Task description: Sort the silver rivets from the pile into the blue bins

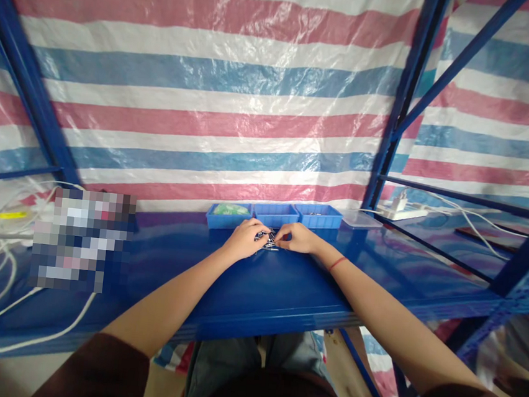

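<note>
A small heap of thin, shiny metal pieces (268, 241), perhaps screws or pins, lies on the blue tabletop (279, 287). My left hand (244, 238) curls its fingers over the heap's left side; anything between the fingertips is too small to make out. At the right side of the heap, my right hand (297, 237) has thumb and forefinger brought together in a pinch, and what it grips cannot be told. Just behind the hands stand a blue bin holding a green-and-white packet (230, 210), a middle blue bin (276, 213), and a right blue bin with small metal bits (317, 216).
A clear plastic lid or tray (360, 219) lies right of the bins. Farther right, a white power strip (401, 210) trails cables. White cords (6, 298) loop over the table's left side beside a blurred-out area. Blue frame posts (402, 105) stand before a striped tarp (220, 75).
</note>
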{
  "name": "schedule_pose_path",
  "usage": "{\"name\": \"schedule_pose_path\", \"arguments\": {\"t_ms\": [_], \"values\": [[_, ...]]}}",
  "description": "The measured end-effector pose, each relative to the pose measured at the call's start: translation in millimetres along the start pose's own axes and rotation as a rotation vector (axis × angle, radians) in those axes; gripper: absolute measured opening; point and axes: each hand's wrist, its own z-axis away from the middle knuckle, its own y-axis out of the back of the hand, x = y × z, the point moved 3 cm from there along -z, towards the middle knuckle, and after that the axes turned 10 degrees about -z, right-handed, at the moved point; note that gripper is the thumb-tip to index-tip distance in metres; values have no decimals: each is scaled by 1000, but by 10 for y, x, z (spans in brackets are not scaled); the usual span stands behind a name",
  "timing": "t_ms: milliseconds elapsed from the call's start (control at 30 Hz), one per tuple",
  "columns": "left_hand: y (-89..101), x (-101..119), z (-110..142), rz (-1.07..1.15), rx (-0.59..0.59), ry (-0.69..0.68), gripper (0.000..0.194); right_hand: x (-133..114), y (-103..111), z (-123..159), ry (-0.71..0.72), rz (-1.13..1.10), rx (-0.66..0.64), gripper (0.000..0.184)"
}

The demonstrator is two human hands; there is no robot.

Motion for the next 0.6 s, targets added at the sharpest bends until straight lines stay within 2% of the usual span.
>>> {"name": "schedule_pose_path", "arguments": {"t_ms": [167, 300, 433, 600], "values": [[0, 36, -11, -13, -51, -44, 22, -116, -8, -23, 63, -66, 95, 15], [30, 83, -33, -13, -74, -49, 24, -178, -11, -42, 9, -299, 197, 18], [59, 126, -45, 40, -74, -24, 27, -184, -21, -40, -63, -534, 222, 26], [41, 145, -44, 157, -57, -13, 25, -183, 1, -36, -40, -487, 271, 29]]}}
